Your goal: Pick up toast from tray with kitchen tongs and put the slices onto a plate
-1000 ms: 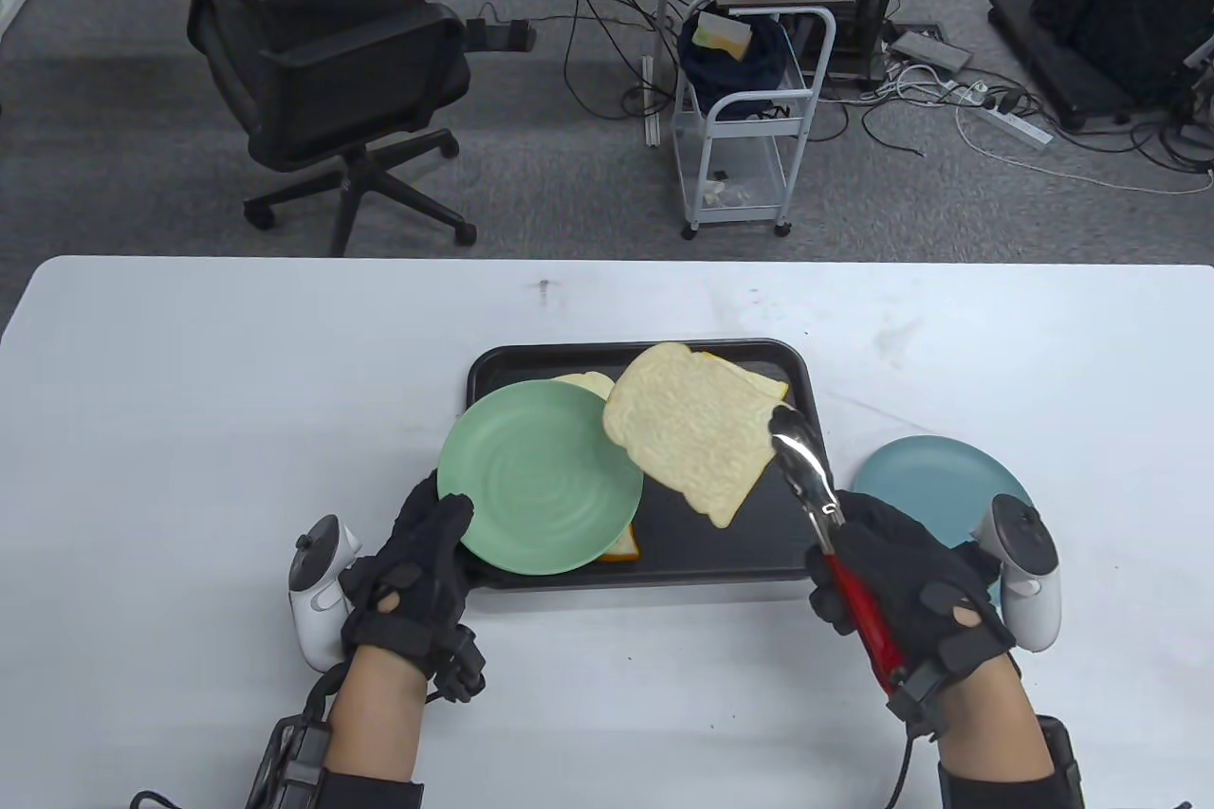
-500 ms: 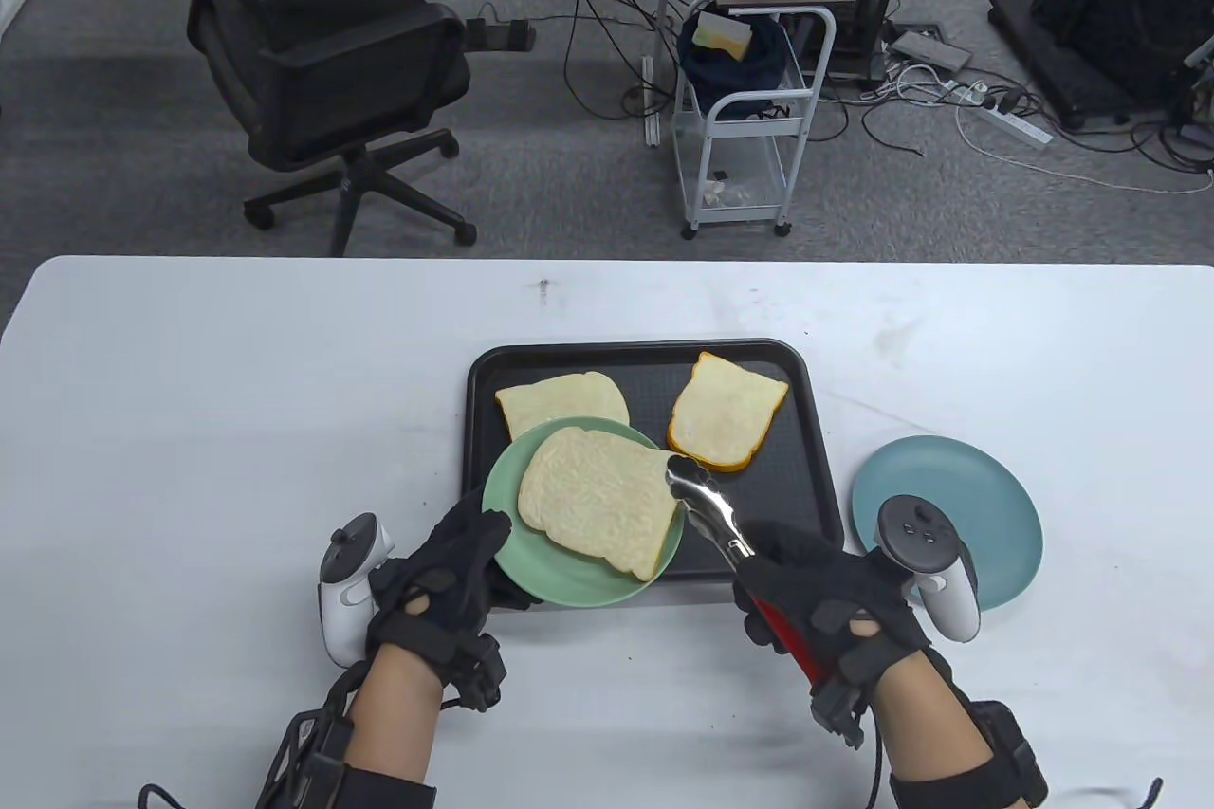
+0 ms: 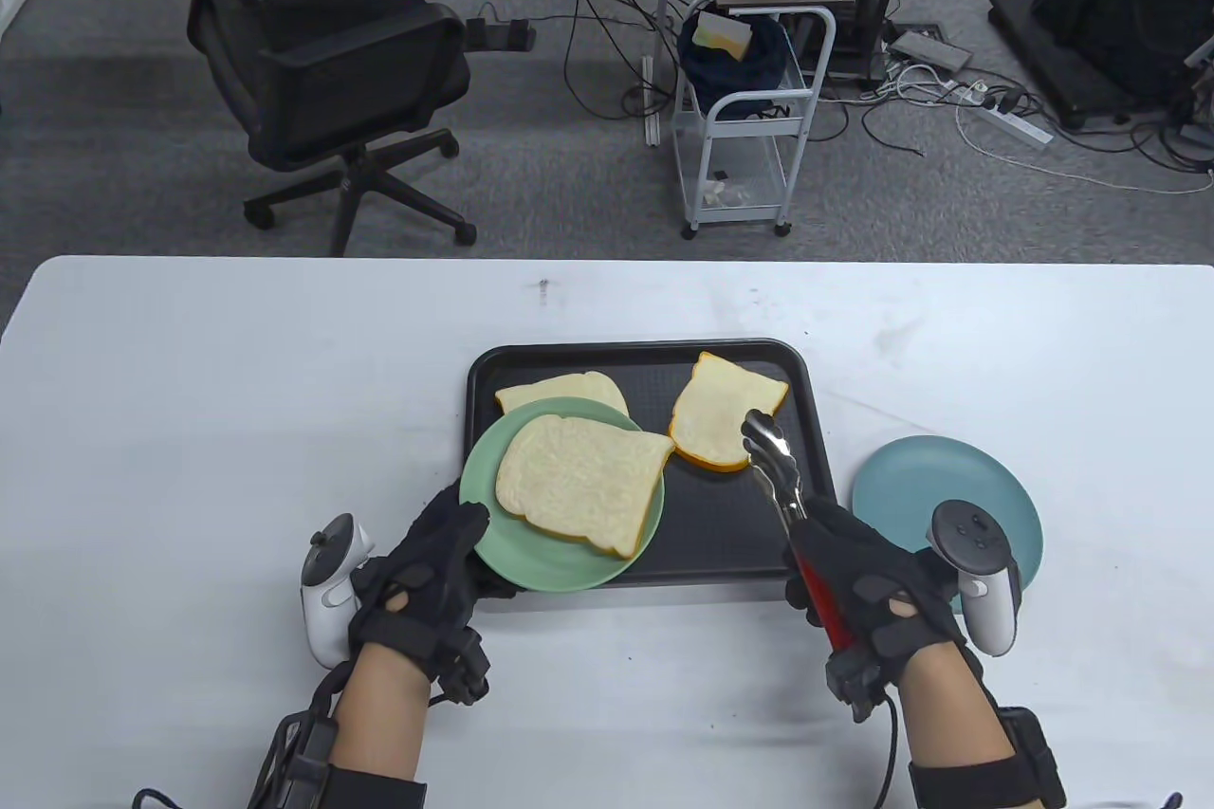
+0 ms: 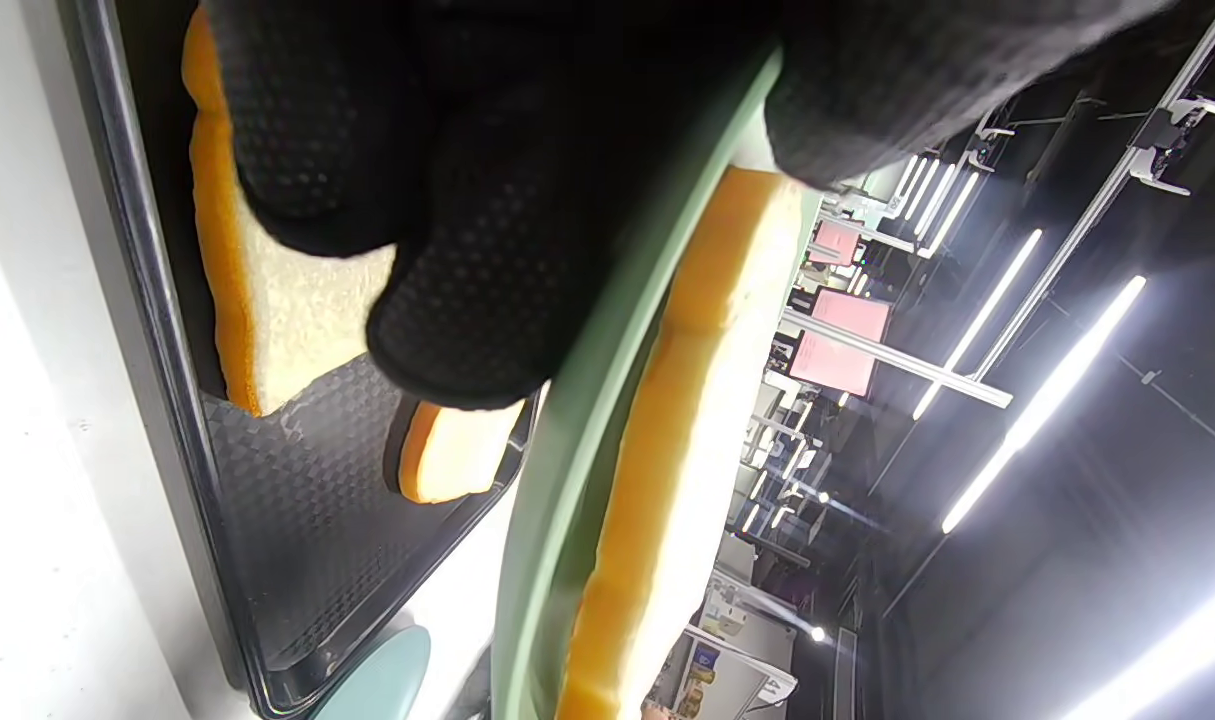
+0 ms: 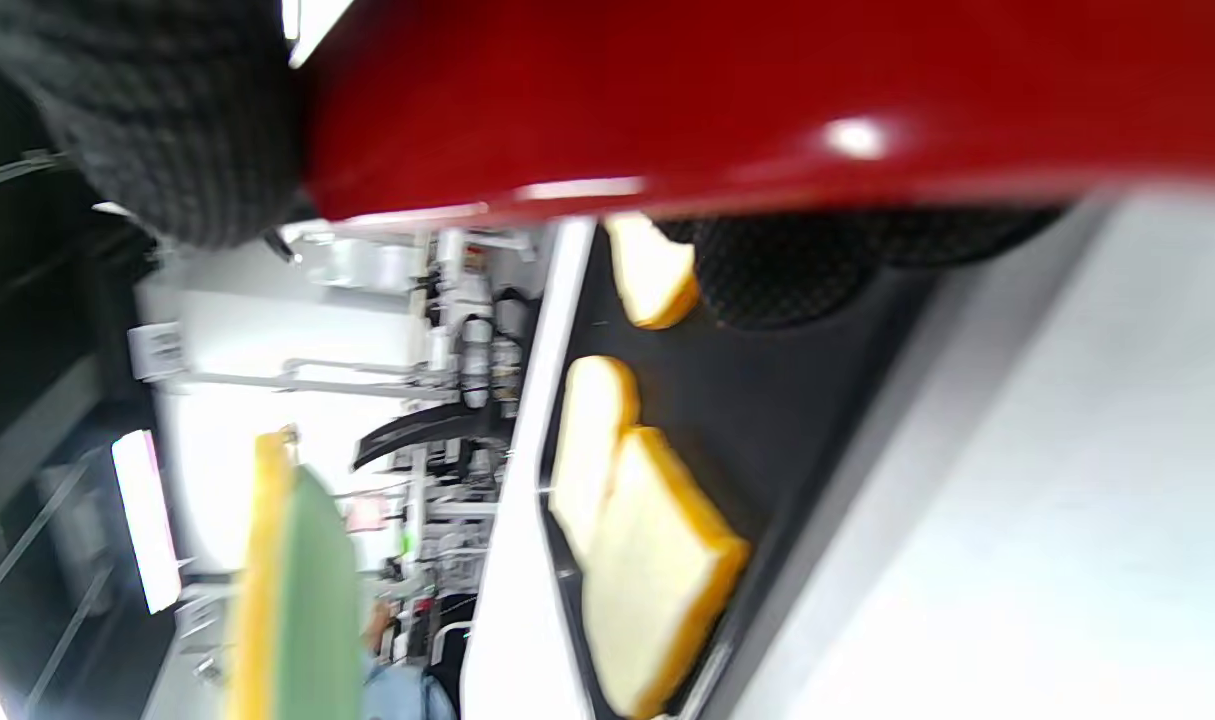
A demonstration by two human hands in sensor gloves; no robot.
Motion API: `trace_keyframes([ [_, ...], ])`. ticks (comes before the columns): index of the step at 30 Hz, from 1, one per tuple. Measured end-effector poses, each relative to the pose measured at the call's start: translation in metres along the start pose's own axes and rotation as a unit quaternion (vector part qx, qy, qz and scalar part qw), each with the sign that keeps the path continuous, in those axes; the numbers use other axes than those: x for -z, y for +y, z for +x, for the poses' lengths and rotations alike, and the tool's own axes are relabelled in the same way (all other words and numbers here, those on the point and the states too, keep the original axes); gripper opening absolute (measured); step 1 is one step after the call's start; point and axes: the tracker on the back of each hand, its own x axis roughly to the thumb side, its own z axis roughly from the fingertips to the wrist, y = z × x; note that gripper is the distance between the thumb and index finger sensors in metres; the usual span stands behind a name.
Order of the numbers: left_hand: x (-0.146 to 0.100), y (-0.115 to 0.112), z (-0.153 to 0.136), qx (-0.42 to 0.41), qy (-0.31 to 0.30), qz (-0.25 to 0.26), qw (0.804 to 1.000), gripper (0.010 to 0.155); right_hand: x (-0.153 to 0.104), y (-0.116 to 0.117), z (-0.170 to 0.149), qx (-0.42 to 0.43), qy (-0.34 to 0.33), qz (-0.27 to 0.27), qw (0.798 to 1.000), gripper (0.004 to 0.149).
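Observation:
My left hand (image 3: 446,543) grips the near-left rim of a green plate (image 3: 569,567), held over the front left of the black tray (image 3: 721,524). One toast slice (image 3: 579,482) lies on that plate. In the left wrist view my fingers (image 4: 467,250) curl under the green plate (image 4: 607,370), with its toast (image 4: 687,400) on top. My right hand (image 3: 854,581) grips red-handled tongs (image 3: 773,463). Their metal tips hold nothing and hover over the near edge of a toast slice (image 3: 716,411) at the tray's back right. Another slice (image 3: 560,392) lies at the back left, partly under the plate.
A blue plate (image 3: 910,487) sits on the white table right of the tray, close to my right hand. The left wrist view shows one more slice (image 4: 277,330) on the tray (image 4: 297,500) beneath the green plate. An office chair and a cart stand beyond the table.
The tongs carried the slice left, laid it on the green plate and let go. They then swung back right over the back-right slice. The left hand shifted the plate slightly.

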Motion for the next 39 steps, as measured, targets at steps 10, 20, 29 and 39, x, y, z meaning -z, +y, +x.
trace_keyframes([
  [10,0.001,0.001,0.002,-0.004,-0.008,-0.008,1.0,0.06,0.035,0.006,-0.028,0.044,0.146,0.039,0.988,0.09],
  [20,0.001,0.002,0.003,-0.013,-0.01,-0.011,1.0,0.06,0.072,0.013,-0.014,0.066,0.184,0.021,0.98,0.086],
  [29,0.0,0.003,0.003,-0.018,-0.009,-0.009,1.0,0.06,0.072,0.012,-0.018,0.034,0.193,0.009,0.981,0.07],
  [39,0.0,0.005,0.003,-0.022,-0.007,-0.005,1.0,0.06,0.031,-0.021,-0.001,0.091,0.081,-0.017,0.992,0.067],
])
